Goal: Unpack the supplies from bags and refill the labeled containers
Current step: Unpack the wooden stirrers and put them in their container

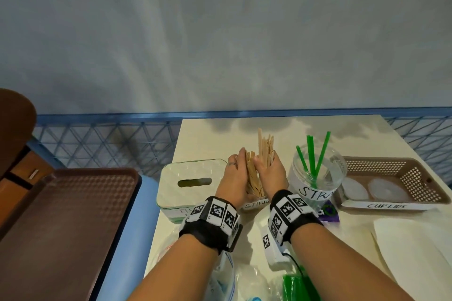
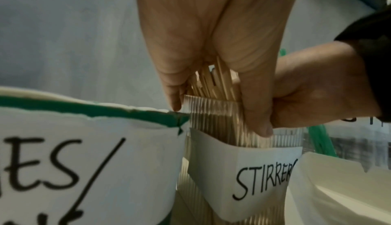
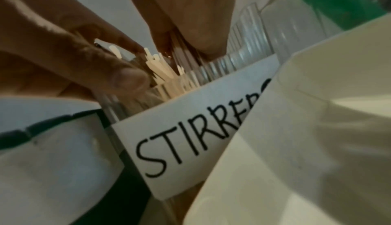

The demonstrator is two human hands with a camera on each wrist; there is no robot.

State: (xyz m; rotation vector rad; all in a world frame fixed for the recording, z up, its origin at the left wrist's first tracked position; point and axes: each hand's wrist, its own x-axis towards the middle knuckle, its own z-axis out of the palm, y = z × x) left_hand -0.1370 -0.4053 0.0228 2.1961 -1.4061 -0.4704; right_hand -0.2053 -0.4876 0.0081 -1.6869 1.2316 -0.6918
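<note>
A bundle of wooden stirrers (image 1: 265, 146) stands in a clear ribbed container with a STIRRERS label (image 2: 260, 178), at the middle of the cream table (image 1: 281, 124). My left hand (image 1: 236, 169) lies against the bundle's left side. In the left wrist view its thumb (image 2: 256, 111) and a finger (image 2: 174, 95) straddle the sticks at the container's rim. My right hand (image 1: 271, 167) cups the bundle from the right, fingers curled round its far side. The container's lower part is hidden behind my wrists in the head view.
A white tissue box (image 1: 193, 181) stands left of the stirrers. A clear jar with green straws (image 1: 318, 173) and a brown basket of cup lids (image 1: 415, 178) stand right. Plastic bags (image 1: 220, 276) and a green straw pack (image 1: 298, 286) lie near me. A brown tray (image 1: 66, 215) sits off the table, left.
</note>
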